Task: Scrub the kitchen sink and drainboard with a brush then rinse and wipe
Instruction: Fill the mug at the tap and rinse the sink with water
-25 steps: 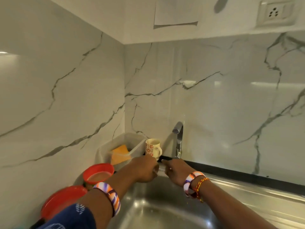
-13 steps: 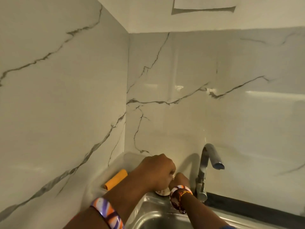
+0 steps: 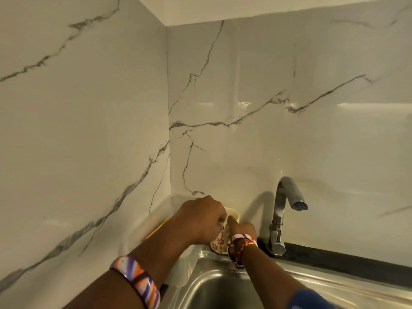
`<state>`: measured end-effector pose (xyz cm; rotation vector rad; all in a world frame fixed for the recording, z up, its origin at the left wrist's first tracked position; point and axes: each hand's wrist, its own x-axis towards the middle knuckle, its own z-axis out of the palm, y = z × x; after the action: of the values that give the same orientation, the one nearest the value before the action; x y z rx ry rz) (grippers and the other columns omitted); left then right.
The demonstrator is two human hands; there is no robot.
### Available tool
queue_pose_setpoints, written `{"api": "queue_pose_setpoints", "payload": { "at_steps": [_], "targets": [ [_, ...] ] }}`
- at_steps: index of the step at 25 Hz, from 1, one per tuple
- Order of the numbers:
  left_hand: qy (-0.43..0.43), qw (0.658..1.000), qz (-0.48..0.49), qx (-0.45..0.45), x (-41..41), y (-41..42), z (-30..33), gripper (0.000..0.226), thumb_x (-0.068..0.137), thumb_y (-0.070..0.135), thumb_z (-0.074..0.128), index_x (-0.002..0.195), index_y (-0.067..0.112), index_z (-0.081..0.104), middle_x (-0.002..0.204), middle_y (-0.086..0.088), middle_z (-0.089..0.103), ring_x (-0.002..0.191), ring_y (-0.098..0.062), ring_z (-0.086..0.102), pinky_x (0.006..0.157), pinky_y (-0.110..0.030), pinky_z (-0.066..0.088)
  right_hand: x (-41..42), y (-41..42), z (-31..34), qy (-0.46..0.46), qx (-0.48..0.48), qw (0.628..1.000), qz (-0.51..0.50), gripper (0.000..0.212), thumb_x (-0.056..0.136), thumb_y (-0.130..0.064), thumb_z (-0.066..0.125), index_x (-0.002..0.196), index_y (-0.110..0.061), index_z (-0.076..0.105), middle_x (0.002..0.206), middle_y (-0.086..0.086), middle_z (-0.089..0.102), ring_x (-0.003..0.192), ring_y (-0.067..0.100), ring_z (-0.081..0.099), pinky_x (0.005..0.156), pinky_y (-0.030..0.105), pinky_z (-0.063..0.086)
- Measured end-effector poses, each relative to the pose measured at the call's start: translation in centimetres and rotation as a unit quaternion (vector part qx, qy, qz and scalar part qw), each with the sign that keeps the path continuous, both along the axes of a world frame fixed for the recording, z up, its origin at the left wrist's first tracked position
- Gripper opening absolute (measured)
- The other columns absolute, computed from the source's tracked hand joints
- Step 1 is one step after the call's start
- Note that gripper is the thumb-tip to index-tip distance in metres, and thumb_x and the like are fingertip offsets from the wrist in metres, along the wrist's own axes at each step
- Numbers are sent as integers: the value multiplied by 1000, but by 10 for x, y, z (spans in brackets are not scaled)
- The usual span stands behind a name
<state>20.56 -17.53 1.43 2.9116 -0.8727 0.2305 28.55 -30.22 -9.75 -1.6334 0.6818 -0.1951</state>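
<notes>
A cream mug [image 3: 219, 240] with red flower prints stands on the steel rim at the back left corner of the sink [image 3: 223, 288]. My left hand [image 3: 200, 218] is curled against the mug's left side near its rim. My right hand [image 3: 244, 228] holds the mug from the right, with one digit raised onto the rim. Both hands hide most of the mug. No brush is in view.
A chrome tap [image 3: 281, 215] rises just right of the mug, its spout pointing right. A translucent plastic tub [image 3: 142, 239] with something orange [image 3: 156, 230] in it sits left of the sink, in the corner of the marble walls. A black strip runs behind the drainboard [image 3: 356, 293].
The view has tilted and swung left, so the red bowls and socket are out of view. Both hands have closed in on the mug; my left hand has slid off its top to its side.
</notes>
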Motion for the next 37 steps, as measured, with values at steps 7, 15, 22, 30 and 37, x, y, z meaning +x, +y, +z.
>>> {"api": "queue_pose_setpoints", "payload": {
  "at_steps": [7,15,22,30,37],
  "targets": [
    [227,937,56,-259,25,-62,-21,37,92,32,55,106,-2,62,108,-18,64,100,-28,60,80,-30,44,-124,-51,-13,-36,97,995,-16,27,84,-28,61,69,-6,63,68,11,65,64,24,59,60,31,44],
    [414,799,134,-415,42,-161,-90,48,95,35,50,128,1,44,110,-18,59,91,-28,61,69,-31,50,-189,-98,-34,4,26,999,-18,28,84,-31,64,71,-6,67,69,4,67,56,9,56,53,20,41],
    [541,670,210,-464,60,-126,-138,61,81,52,55,115,1,59,93,-20,67,89,-34,62,85,-42,51,-164,-83,-25,-46,36,998,-14,36,86,-25,61,53,-11,54,35,-11,52,30,-3,47,40,13,35],
    [572,596,211,-522,50,-134,-138,41,92,46,45,84,7,53,74,-15,57,67,-28,51,59,-30,40,-160,-77,-31,-80,33,996,-36,42,86,-20,59,46,-10,49,31,-10,47,29,-2,43,44,19,35],
    [541,584,226,-561,44,-144,-141,42,93,45,42,109,7,52,72,-13,53,64,-26,49,55,-29,38,-166,-83,-29,-57,0,997,-55,42,85,-25,60,47,-11,48,31,-10,45,33,2,43,44,19,34]
  ]
}}
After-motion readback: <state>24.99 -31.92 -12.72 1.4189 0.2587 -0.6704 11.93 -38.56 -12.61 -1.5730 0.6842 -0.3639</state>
